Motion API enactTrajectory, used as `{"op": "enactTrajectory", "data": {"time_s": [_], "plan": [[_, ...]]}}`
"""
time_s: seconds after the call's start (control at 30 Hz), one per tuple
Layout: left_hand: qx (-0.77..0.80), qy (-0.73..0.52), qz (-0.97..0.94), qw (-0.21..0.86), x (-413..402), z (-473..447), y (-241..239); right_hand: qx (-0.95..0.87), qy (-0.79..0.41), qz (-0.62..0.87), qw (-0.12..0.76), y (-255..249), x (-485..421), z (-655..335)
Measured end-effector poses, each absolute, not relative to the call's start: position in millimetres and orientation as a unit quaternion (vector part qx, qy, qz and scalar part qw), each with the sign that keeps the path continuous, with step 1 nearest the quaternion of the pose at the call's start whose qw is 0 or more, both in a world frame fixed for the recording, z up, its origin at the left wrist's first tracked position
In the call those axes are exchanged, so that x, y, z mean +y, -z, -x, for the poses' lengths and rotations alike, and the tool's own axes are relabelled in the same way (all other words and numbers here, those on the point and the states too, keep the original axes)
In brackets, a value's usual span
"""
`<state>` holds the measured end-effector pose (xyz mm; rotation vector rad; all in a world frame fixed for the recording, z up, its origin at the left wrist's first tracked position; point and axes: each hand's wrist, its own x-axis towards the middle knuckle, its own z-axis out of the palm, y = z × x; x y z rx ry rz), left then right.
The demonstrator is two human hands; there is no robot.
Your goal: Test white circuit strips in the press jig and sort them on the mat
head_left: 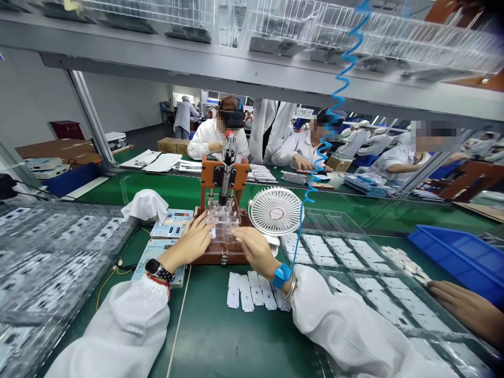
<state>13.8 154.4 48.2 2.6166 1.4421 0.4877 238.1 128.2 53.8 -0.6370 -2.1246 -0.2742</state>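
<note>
Working at the clear fixture [226, 216], low in the orange press [206, 184].
Your left hand [195, 239] and right hand [255, 248]: grip can't be told; a dropping ram [223, 199] could pinch fingers straying underneath.

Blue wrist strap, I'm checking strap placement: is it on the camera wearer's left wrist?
No, the blue wrist strap is around the wrist of the right hand, while the left hand has a watch.
</note>
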Motion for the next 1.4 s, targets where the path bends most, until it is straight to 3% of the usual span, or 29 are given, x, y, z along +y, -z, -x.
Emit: {"op": "enactTrajectory", "data": {"time_s": [0.17, 0.33, 0.53, 0.83, 1.0, 1.13, 1.3, 1.4], "plan": [[0.472, -0.167, -0.864, 0.054, 152.7, -15.2, -49.0, -0.860, 0.184, 0.235, 0.414, -49.9, 146.0, -242.7], [0.478, -0.160, -0.862, 0.058, 151.7, -15.1, -48.5, -0.896, 0.027, 0.313, 0.313, -47.1, 145.1, -236.7], [0.464, -0.183, -0.866, 0.036, 151.6, -14.1, -45.0, -0.881, -0.115, 0.380, 0.259, -58.6, 155.4, -241.3], [0.454, -0.206, -0.867, 0.017, 151.0, -14.2, -43.5, -0.840, -0.162, 0.444, 0.266, -57.1, 163.4, -231.8], [0.467, -0.194, -0.863, 0.015, 146.8, -15.1, -49.1, -0.831, -0.131, 0.469, 0.268, -54.8, 153.1, -226.0], [0.485, -0.188, -0.853, 0.038, 143.3, -12.8, -54.2, -0.806, -0.095, 0.487, 0.323, -79.5, 141.9, -248.1], [0.479, -0.157, -0.862, 0.056, 142.4, -13.4, -61.5, -0.721, -0.042, 0.395, 0.568, -175.1, 173.8, -260.4], [0.481, -0.157, -0.860, 0.070, 142.8, -11.8, -67.6, -0.713, -0.165, 0.320, 0.602, -231.8, 218.9, -228.4]]}}
